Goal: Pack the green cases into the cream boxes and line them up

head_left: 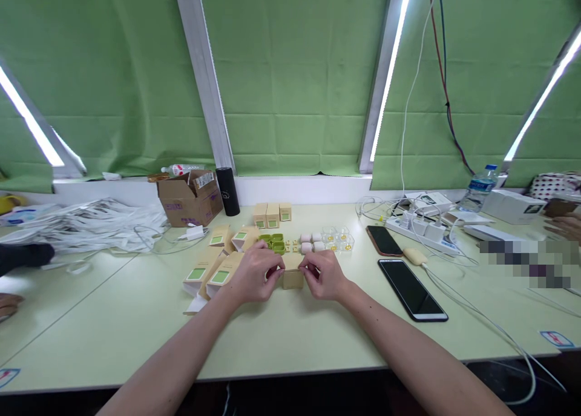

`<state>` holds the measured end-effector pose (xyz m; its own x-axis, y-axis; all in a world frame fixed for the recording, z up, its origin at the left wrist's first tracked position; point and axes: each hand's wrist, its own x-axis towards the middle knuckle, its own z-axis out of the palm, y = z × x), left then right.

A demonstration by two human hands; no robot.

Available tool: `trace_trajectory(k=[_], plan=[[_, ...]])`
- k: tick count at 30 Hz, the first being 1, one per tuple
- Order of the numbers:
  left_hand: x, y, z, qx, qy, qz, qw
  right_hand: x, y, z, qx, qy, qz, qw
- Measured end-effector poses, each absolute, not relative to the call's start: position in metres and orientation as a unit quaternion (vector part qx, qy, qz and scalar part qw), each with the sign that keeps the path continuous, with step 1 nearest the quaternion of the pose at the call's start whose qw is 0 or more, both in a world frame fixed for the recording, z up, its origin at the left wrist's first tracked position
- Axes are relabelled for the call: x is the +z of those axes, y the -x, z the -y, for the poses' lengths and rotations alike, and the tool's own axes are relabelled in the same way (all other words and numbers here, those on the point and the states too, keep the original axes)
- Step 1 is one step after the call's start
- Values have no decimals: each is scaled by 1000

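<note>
Bare forearms [385,337] lead to the left hand [258,275] and right hand [323,275], fingers pinching opposite sides of a small tan cardboard box [293,278]; green-labelled tan cartons [221,270] lie left of it.

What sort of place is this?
It looks like a shared workroom, maybe a little workshop: there's a long pale table, small tan boxes standing in a row, and another person's hand at the left edge.

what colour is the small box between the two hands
The box is light tan; the head view shows it.
</note>
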<state>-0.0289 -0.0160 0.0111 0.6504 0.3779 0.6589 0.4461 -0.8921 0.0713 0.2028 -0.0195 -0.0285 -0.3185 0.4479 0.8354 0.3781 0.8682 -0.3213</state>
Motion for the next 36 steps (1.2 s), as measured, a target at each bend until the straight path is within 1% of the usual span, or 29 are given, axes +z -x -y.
trace_trajectory(k=[13,17,19,23,29,32,36], plan=[[13,27,18,-311,913,261,32,-24,-208,21,70,282,834,469],[12,26,14,-325,877,352,42,-18,-217,20,99,314,850,411],[10,26,11,-311,858,407,48,-15,-222,19,102,334,855,384],[9,27,9,-256,856,445,59,-12,-227,16,81,368,863,336],[10,27,12,-255,880,399,30,-14,-225,7,12,489,828,276],[11,26,14,-253,882,396,32,-15,-227,5,-5,515,813,271],[12,27,12,-283,850,439,60,-11,-231,9,42,435,839,324]])
